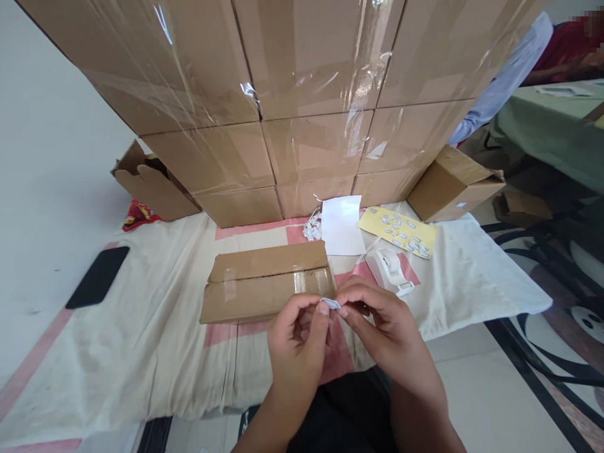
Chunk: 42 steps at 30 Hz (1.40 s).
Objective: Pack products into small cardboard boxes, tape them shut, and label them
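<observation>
A small pale label [331, 303], folded or slightly bent, is pinched between my two hands just in front of a closed cardboard box [264, 292]. My left hand [301, 343] grips its left end with thumb and forefinger. On the other end, the fingertips of my right hand [389, 324] are closed. Print on the label is too small to read. Beyond my right hand stands a white tape dispenser [389, 272]. Behind it lies a yellow sheet [399, 229] with several small white labels on it. A white paper [343, 226] lies beside a small heap of white bits [312, 228].
Film-wrapped stacked cartons [321, 75] rise along the table's back. An opened carton [158, 192] stands at back left, another carton [453, 185] at back right. A black phone-like slab [97, 277] lies on the left of the cloth [174, 346]. Another person [566, 53] is at far right.
</observation>
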### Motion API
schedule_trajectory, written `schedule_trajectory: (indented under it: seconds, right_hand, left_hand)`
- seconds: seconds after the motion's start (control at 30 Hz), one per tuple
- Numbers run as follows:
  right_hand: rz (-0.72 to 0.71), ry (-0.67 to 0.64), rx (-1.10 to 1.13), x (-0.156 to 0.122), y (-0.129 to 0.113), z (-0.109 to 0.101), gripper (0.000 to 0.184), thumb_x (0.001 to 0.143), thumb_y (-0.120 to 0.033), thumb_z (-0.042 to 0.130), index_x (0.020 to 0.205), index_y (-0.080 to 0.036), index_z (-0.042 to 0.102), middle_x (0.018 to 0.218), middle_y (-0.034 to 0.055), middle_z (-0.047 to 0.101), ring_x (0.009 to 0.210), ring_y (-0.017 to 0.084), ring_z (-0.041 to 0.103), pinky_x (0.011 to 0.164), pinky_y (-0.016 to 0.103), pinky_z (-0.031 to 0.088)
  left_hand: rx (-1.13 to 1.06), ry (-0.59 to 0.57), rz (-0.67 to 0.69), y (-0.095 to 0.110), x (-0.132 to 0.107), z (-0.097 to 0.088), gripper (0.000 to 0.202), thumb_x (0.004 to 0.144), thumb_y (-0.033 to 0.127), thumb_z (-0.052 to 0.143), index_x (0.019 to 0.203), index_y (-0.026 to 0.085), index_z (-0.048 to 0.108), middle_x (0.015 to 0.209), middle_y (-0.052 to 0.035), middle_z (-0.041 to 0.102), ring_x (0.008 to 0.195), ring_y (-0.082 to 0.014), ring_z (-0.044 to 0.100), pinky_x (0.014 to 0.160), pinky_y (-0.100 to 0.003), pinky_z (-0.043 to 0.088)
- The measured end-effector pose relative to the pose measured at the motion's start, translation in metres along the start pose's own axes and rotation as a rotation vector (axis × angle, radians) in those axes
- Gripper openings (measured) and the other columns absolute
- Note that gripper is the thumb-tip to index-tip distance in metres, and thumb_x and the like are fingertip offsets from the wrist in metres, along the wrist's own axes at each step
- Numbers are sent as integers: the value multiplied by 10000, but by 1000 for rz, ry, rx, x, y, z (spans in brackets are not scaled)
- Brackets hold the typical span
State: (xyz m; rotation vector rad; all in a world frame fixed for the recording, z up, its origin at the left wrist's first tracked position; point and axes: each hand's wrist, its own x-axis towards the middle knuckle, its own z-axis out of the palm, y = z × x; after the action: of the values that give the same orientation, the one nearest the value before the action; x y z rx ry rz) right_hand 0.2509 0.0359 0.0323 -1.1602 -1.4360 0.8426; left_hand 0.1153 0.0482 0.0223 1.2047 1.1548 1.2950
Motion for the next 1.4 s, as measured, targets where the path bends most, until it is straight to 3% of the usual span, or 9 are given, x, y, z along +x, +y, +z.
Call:
schedule_trajectory:
  seconds: [0.1,0.2,0.33,0.47,0.7,0.83,1.0,1.2,1.4]
  right_hand:
    - [-21,20,-19,-1,2,-1,112,977,-177,614,910,-254,660,829,-2,639,770,142,598,678,257,477]
    - [-56,59,-100,-4,3,-1,120,967,-156,621,931,-261,666,844,6,650,773,153,613,666,269,486]
    - [-143,70,-203,-10,3,-1,217,952,-100,604,1044,-282,679,947,34,672,864,183,651,713,304,531]
    - [-273,29,-257,-12,3,2,351,933,-57,595,1162,-312,668,1028,48,690,901,201,668,762,341,564]
    - [-286,104,-256,-10,6,7,366,919,-35,599,1146,-315,666,1014,52,694,913,217,667,763,371,567]
    - [-304,143,-281,-10,8,8,398,909,-30,607,1171,-325,660,1000,56,692,905,225,662,745,382,567]
    - [-351,173,-352,-10,11,9,444,886,-6,624,1207,-311,658,983,52,691,880,216,656,749,378,562]
    - [-383,167,-402,-11,12,9,401,887,-4,624,1182,-272,664,992,54,695,865,199,647,739,358,552]
    - [-336,170,-266,-10,9,12,330,861,19,631,1096,-210,666,969,47,670,866,167,647,744,312,548]
  left_hand:
    - [32,48,20,-3,-1,3,188,903,369,710,932,194,648,683,37,626,535,-68,528,512,-164,431]
    - [78,120,159,-7,-2,4,188,883,328,736,914,199,603,724,33,627,564,-69,543,534,-167,430]
    - [135,35,314,-10,-1,1,189,892,345,710,991,194,656,771,3,638,613,-91,563,579,-202,468]
    - [176,3,323,-9,-1,-2,233,881,336,726,1060,196,681,816,-6,679,568,-77,529,550,-202,466]
    - [71,31,235,-10,-5,2,324,900,300,713,1182,197,591,1045,-83,772,648,-96,645,608,-210,505]
    - [82,44,289,-15,-2,1,229,915,265,691,1097,209,563,1083,-87,765,612,-80,610,594,-203,496]
    - [339,21,548,-20,6,-8,10,901,209,681,897,199,678,1135,-69,662,603,-64,546,577,-223,497]
    - [351,37,549,-22,6,-10,92,885,156,679,954,216,688,1056,-55,612,779,-120,616,678,-248,555]
    - [358,29,598,-20,7,-9,91,891,123,648,932,203,666,1021,-35,603,792,-107,605,647,-214,533]
